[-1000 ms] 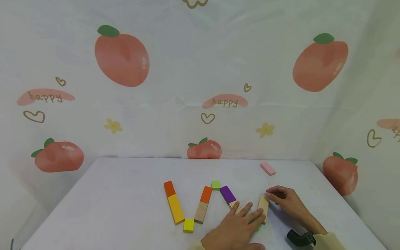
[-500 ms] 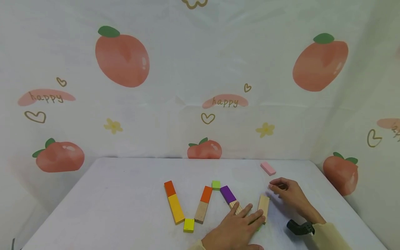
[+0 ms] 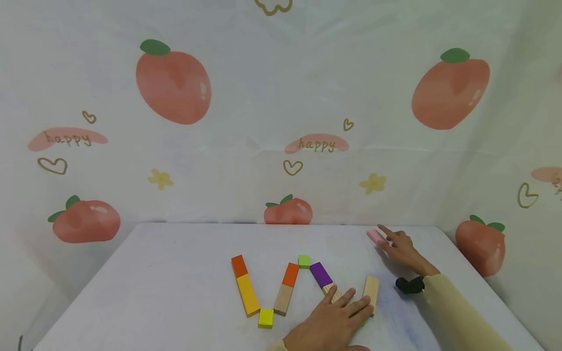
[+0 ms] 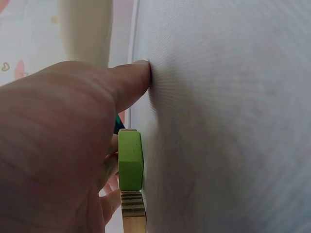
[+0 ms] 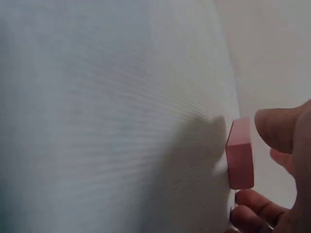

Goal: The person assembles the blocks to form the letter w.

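My left hand (image 3: pixel 331 319) lies with spread fingers over the right part of a zigzag of wooden blocks, its fingertips on a striped wood block (image 3: pixel 331 291) and a plain wood block (image 3: pixel 370 290). A green block (image 4: pixel 130 160) shows beside the palm in the left wrist view, mostly hidden in the head view. My right hand (image 3: pixel 403 249) is at a pink block (image 3: pixel 375 237) near the table's back edge. Its thumb (image 5: pixel 277 128) is close over the block in the right wrist view, index finger stretched past it, other fingers at its far side.
The zigzag continues left with a purple block (image 3: pixel 321 274), a light green block (image 3: pixel 304 261), an orange block (image 3: pixel 291 274), a wood block (image 3: pixel 283 299), a yellow cube (image 3: pixel 265 318), a long yellow block (image 3: pixel 248 295) and a dark orange block (image 3: pixel 239 266). A printed cloth (image 3: pixel 228 146) hangs behind.
My right hand has left the plain wood block and moved back to the pink block, its fingers spreading. My left hand has stayed in place on the blocks.
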Motion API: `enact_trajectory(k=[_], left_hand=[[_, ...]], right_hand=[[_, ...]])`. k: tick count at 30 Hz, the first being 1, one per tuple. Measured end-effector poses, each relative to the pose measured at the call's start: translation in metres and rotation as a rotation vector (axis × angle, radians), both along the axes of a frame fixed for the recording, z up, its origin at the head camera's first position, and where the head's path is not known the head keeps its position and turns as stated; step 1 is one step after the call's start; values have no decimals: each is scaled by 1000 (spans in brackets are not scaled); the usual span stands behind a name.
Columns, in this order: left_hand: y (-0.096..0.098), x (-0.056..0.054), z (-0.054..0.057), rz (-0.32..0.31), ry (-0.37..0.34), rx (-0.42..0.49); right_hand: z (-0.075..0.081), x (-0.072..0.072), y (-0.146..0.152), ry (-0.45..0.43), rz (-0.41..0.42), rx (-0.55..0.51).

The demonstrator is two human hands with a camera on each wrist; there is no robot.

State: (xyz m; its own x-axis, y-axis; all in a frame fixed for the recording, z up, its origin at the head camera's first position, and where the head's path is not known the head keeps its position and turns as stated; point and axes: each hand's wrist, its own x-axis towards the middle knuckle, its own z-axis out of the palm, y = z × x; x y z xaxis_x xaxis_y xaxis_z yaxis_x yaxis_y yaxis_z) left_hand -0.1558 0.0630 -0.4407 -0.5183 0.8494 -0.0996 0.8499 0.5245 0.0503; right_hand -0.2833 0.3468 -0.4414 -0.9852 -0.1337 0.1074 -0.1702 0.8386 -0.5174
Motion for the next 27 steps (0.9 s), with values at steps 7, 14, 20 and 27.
enact_trajectory(k=[7,14,20,27], left_hand=[[1,1,-1,1,6,-14],[1,1,-2,2,3,-15],[1,0,-1,-5,2,-17],[1,0,-2,-3,-2,-20]], right_hand=[[5,-4,-3,-32,15,38],[8,-9,-7,-148,-39,-29],[12,-3,-9,-181,-45,-45],[8,9,-4,-152,-101,-151]])
